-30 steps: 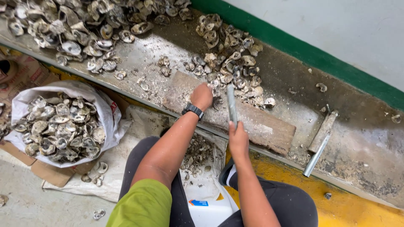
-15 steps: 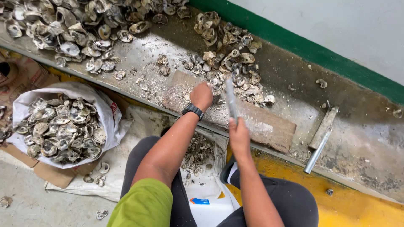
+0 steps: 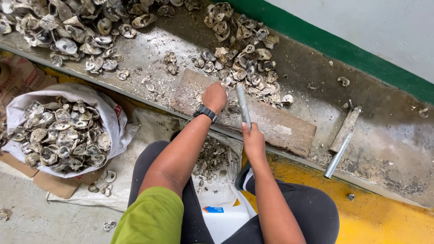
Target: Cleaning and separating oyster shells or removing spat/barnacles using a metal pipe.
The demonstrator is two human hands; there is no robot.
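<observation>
Rt hand (image 3: 253, 143) grips metal bar (image 3: 242, 106); lft hand (image 3: 214, 97) on board (image 3: 253, 118).

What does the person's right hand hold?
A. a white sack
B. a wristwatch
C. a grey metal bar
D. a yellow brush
C: the right hand grips the lower end of a grey metal bar raised over the wooden board, while the left hand rests on the board by the shells.

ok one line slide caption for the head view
Left hand steadies shells on a worn wooden board while the right hand holds a grey metal bar.
</observation>
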